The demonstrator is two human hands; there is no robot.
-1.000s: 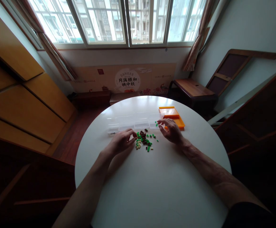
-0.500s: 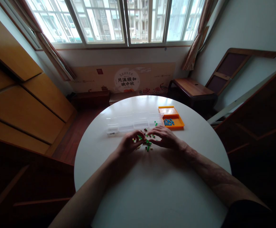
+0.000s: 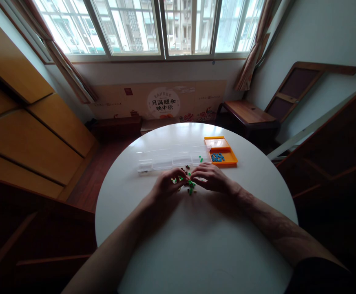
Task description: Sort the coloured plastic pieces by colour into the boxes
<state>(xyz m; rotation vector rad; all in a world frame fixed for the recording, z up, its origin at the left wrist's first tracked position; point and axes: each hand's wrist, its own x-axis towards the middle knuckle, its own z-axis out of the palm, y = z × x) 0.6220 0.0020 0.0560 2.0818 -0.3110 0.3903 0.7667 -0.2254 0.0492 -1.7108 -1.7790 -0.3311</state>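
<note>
My left hand curves over the white table with thumb and fingertips pinched together; whatever they hold is too small to name. The fingertips of my right hand are closed and meet those of my left, and anything between them is hidden. Beneath and around the fingertips lies a loose pile of small green building bricks mixed with dark brown and pale ones. Just beyond the hands stands a clear plastic compartment box, with a couple of green bricks in its right end.
An orange tray holding small blue bricks sits to the right of the clear box. The round white table reaches toward me. Past its far edge are a wooden side table and a window.
My right hand's fingers have closed and moved slightly left to meet my left fingertips. My left hand has hardly moved.
</note>
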